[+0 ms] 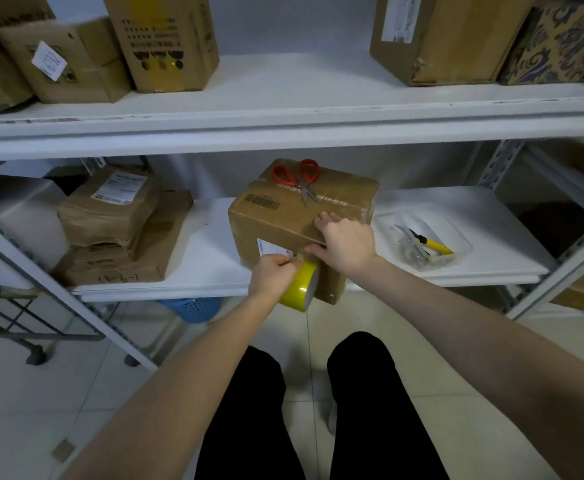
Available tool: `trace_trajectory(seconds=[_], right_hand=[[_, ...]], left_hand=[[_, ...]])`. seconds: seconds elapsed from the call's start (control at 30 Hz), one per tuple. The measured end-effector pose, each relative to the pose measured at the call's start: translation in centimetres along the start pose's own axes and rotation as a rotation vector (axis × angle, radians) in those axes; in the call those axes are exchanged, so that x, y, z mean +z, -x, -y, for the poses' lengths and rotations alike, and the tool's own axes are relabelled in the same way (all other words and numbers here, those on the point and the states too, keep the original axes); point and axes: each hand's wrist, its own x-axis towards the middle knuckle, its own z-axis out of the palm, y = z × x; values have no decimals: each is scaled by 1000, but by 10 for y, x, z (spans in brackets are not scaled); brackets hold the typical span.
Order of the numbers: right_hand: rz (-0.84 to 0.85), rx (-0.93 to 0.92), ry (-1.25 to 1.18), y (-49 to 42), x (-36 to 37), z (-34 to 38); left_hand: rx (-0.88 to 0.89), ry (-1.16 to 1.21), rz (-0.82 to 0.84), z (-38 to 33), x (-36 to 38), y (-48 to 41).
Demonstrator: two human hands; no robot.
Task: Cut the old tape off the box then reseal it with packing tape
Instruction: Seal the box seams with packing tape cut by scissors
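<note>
One box (pixel 304 220), lower shelf (pixel 484 220), scissors (pixel 299 180) atop; left hand (pixel 270 276) grips tape roll (pixel 300 286) at its front face; right hand (pixel 347 244) flat, pressing top edge; likely risk: strip wrinkles or lifts if roll pulls askew.

Near side of the tape roll (pixel 301 287) sits behind the left hand (pixel 271 273); core not visible. The right hand (pixel 347 242) lies over the front top edge of the box (pixel 276 216), hiding the seam there. Cannot tell whether any clear tape runs beneath it.

Print on the label (pixel 270 247) on the box front is too small to read, and its lower corner is covered by the left hand. Contents of the clear tray (pixel 460 242) are blurred; only a yellow-handled tool (pixel 436 245) can be made out. The blue basket (pixel 193 308) is mostly hidden under the shelf (pixel 214 289). The upper boxes (pixel 165 39) are cut off by the top edge, the cart (pixel 23 317) by the left edge.
</note>
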Motion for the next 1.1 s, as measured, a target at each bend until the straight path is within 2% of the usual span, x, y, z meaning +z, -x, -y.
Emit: trace_trajectory(seconds=[0.2,0.4,0.67,0.8,0.93,1.1], right_hand=[[-29,-24,11,4,5,1],[-40,-16,0,7,5,2],[-113,-13,30,-7,16,8],[-83,-26,129,-11,21,10],[-72,-44,208,-17,27,17],[-22,-141,300,-18,21,17]], left_hand=[[-117,-17,74,9,10,-14],[-48,-103,121,19,18,-15],[-113,-272,129,8,10,-22],[-77,-296,12,-4,-4,-20],[36,-301,-136,-27,-19,-15],[141,-287,-191,-57,-20,-23]])
